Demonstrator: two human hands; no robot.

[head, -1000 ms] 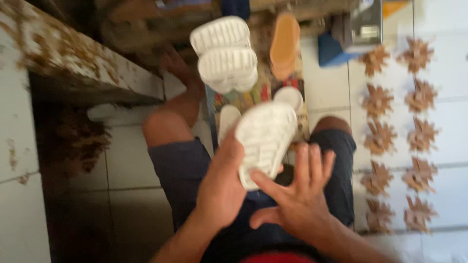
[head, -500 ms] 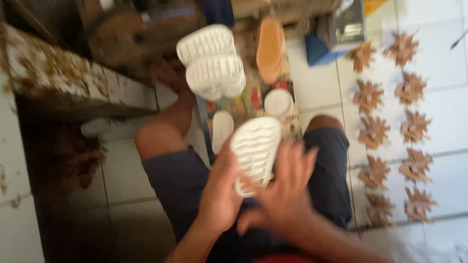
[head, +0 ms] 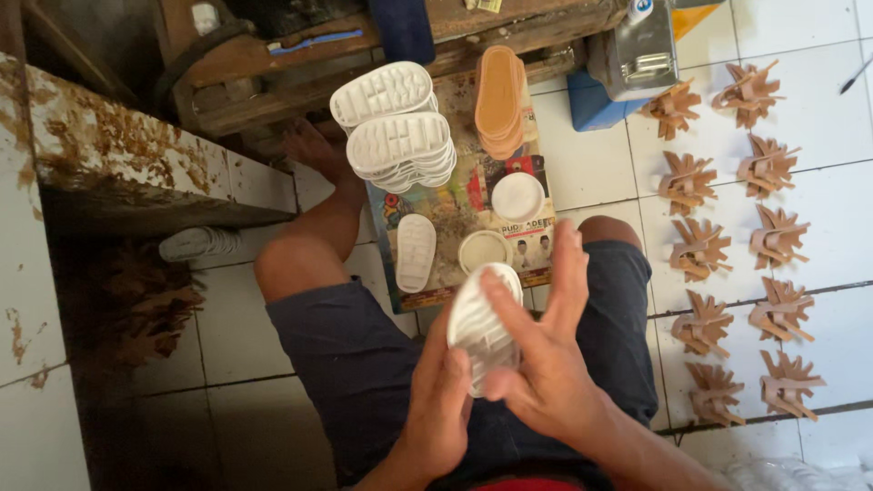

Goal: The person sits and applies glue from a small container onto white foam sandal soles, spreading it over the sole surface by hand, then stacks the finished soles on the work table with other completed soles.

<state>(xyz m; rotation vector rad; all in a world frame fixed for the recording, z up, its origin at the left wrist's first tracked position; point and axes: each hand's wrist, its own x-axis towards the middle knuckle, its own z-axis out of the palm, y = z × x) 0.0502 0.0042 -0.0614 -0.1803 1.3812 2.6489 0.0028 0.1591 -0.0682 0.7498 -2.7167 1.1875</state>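
My left hand (head: 441,409) grips a white ridged shoe sole (head: 480,325) from below, over my lap. My right hand (head: 546,355) lies flat across the sole's upper face, fingers spread and pointing away from me. Beyond my knees, a printed board (head: 455,209) carries a single white sole (head: 416,252), a small open tin (head: 484,250) and a round white lid (head: 516,196). Two stacks of white soles (head: 396,136) stand at the board's far end, beside a stack of tan insoles (head: 500,100).
Several tan strap bundles (head: 727,245) lie in two rows on the white tile floor at right. A stained concrete ledge (head: 118,155) runs at left, a wooden bench (head: 382,36) at top, and a metal box (head: 637,45) on a blue block top right.
The sole has dropped closer to my lap and turned more edge-on. My right hand went from hovering below the sole to lying across its face.
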